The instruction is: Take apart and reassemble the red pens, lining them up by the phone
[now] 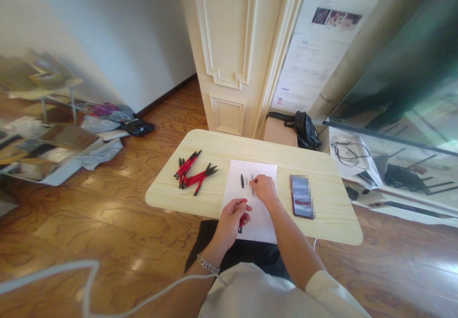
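Note:
My left hand (232, 219) is closed around a red pen barrel (241, 222) over the near part of a white sheet of paper (234, 179). My right hand (264, 188) rests on the sheet with fingers curled, pinching at a thin dark refill (252, 184). A small black pen tip piece (242, 180) lies on the paper just left of the refill. A pile of several red and black pens (193, 171) lies on the table (322, 165) to the left of the sheet.
A phone (302, 196) lies on the table right of the paper. A black bag (304, 128) sits behind the table by a cream door. Clutter of boxes and cloth covers the floor at left. A glass shelf with cables stands at right.

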Tool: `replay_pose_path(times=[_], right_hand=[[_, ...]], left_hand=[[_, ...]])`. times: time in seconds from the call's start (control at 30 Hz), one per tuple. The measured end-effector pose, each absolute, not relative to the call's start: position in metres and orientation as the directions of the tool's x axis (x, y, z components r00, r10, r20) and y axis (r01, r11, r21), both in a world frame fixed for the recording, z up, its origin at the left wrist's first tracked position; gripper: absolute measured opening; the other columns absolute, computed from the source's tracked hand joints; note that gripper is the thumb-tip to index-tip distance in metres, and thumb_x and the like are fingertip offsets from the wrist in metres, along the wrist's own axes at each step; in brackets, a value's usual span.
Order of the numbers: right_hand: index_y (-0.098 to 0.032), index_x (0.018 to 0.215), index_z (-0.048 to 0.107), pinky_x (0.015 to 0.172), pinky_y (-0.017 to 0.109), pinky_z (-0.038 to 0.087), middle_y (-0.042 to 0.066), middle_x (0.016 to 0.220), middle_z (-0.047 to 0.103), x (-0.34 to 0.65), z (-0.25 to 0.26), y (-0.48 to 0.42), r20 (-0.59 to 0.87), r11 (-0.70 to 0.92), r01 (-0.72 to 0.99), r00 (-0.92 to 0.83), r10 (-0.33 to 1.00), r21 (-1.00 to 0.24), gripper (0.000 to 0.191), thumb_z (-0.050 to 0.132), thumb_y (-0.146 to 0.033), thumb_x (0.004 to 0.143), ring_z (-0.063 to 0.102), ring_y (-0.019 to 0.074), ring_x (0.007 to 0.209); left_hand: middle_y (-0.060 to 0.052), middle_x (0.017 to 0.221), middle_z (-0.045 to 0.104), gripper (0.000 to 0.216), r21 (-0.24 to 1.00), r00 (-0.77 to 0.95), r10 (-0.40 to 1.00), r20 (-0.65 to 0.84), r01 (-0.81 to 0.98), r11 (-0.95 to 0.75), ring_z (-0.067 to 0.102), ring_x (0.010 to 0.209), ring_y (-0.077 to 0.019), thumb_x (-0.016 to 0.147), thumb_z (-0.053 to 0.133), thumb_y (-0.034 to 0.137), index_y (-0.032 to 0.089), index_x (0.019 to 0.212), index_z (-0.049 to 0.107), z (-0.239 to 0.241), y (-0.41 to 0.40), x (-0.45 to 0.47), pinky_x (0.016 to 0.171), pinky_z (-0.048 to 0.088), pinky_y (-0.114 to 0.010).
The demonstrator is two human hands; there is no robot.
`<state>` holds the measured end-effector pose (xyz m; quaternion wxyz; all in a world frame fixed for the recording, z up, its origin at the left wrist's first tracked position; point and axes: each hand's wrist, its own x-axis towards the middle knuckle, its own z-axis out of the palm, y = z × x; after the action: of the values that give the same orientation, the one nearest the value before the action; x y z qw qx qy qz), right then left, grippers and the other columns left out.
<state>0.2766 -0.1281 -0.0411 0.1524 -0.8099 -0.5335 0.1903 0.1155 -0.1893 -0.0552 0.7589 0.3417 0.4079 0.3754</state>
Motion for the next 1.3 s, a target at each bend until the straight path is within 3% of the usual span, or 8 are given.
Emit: replay_pose_path(times=[0.17,0.3,0.47,0.73,0.93,1.07,1.2,1.3], right_hand=[[-0.02,0.08,0.07,0.069,0.028,0.041,0.007,0.078,0.07,0.273,-0.034,-0.146,-0.071,-0.309,0.638,0.371,0.926,-0.705,0.028,0.051,-0.04,0.086,0.062,0.0189,0.074],[-0.018,0.086,0.07,0.054,0.024,0.041,0.005,0.081,0.069,0.258,-0.036,-0.17,-0.22,-0.248,0.135,0.191,0.957,-0.959,0.031,0.054,-0.044,0.082,0.059,0.0142,0.064],[-0.013,0.09,0.068,0.042,0.024,0.036,0.002,0.066,0.063,0.248,-0.042,-0.189,-0.323,-0.279,-0.355,0.069,0.944,-0.892,0.038,0.065,-0.048,0.075,0.046,0.0096,0.044],[-0.011,0.087,0.068,0.041,0.024,0.035,0.004,0.062,0.063,0.254,-0.047,-0.189,-0.334,-0.284,-0.49,0.016,0.942,-0.824,0.032,0.067,-0.04,0.075,0.048,0.0101,0.043],[-0.01,0.087,0.069,0.046,0.024,0.037,0.004,0.063,0.064,0.256,-0.047,-0.19,-0.343,-0.293,-0.466,0.023,0.939,-0.835,0.028,0.069,-0.034,0.072,0.051,0.0108,0.048],[-0.013,0.093,0.069,0.055,0.025,0.041,0.007,0.079,0.069,0.266,-0.05,-0.18,-0.313,-0.259,-0.323,0.125,0.942,-0.91,0.028,0.067,-0.032,0.073,0.055,0.0117,0.059],[-0.016,0.092,0.069,0.062,0.027,0.043,0.005,0.08,0.07,0.284,-0.053,-0.161,-0.201,-0.262,0.156,0.325,0.924,-0.952,0.023,0.062,-0.031,0.076,0.058,0.0139,0.064],[-0.019,0.085,0.071,0.072,0.027,0.043,0.005,0.082,0.071,0.291,-0.052,-0.151,-0.085,-0.271,0.527,0.35,0.933,-0.806,0.016,0.057,-0.028,0.08,0.062,0.0167,0.076]], left_hand=[[-0.009,0.09,0.068,0.034,0.779,0.392,0.821,-0.415,-0.312,0.543,0.062,0.058,-0.0097,0.077,0.068,0.042,0.013,0.092,0.057,-0.049,-0.186,0.115,0.05,0.044,-0.02],[-0.011,0.088,0.07,0.034,0.767,0.427,0.785,-0.45,-0.267,0.584,0.064,0.056,-0.0117,0.077,0.068,0.043,0.013,0.088,0.057,-0.042,-0.182,0.116,0.048,0.044,-0.02],[-0.005,0.07,0.067,0.036,0.775,0.453,0.759,-0.467,-0.204,0.598,0.06,0.045,-0.0115,0.08,0.062,0.049,0.014,0.081,0.054,-0.037,-0.18,0.12,0.038,0.034,-0.018],[-0.002,0.062,0.064,0.034,0.741,0.463,0.731,-0.502,-0.206,0.639,0.06,0.043,-0.0117,0.079,0.062,0.048,0.015,0.08,0.054,-0.026,-0.18,0.125,0.036,0.028,-0.017],[-0.003,0.064,0.066,0.037,0.775,0.466,0.737,-0.49,-0.156,0.613,0.062,0.046,-0.0126,0.08,0.06,0.053,0.016,0.081,0.052,-0.028,-0.183,0.125,0.039,0.031,-0.017],[-0.004,0.066,0.068,0.039,0.809,0.475,0.74,-0.476,-0.093,0.581,0.064,0.048,-0.0145,0.079,0.06,0.056,0.018,0.082,0.05,-0.029,-0.187,0.124,0.041,0.035,-0.018],[-0.004,0.068,0.068,0.04,0.817,0.459,0.749,-0.478,-0.079,0.571,0.064,0.049,-0.0159,0.078,0.06,0.057,0.019,0.082,0.047,-0.03,-0.19,0.124,0.041,0.038,-0.02],[-0.004,0.069,0.069,0.041,0.821,0.435,0.76,-0.482,-0.077,0.565,0.065,0.05,-0.0165,0.078,0.06,0.057,0.019,0.084,0.047,-0.032,-0.189,0.123,0.042,0.04,-0.021]])
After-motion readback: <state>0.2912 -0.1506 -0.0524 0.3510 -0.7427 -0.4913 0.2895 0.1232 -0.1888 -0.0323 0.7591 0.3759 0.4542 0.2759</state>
